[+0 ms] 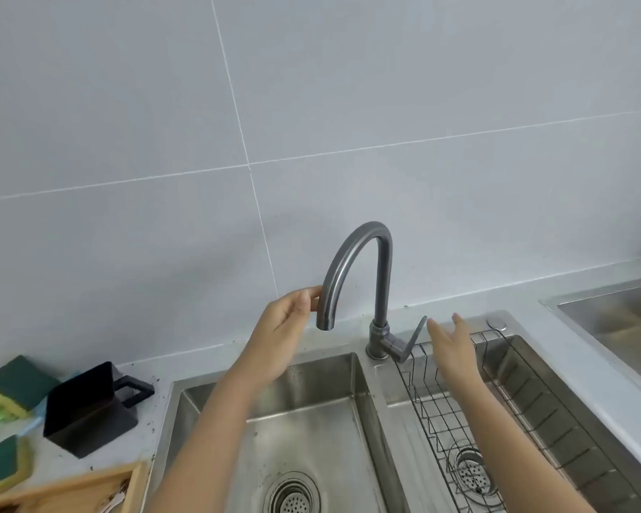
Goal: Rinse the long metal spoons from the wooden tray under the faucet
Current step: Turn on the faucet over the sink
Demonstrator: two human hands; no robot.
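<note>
Two hands, curved metal faucet

Both hands are reaching forward, bare forearms extending up from the lower edge.

The left hand is holding the faucet spout, its thumb and fingertips curling round the downturned end. The right hand is hovering open well to the right of the left, fingers straight and spread, fingertips just beside the faucet lever.

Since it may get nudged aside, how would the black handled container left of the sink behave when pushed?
The black container looks like thin plastic, so probably light and easy to slide. It already leans, so it may tip. Its contents cannot be seen.
</note>
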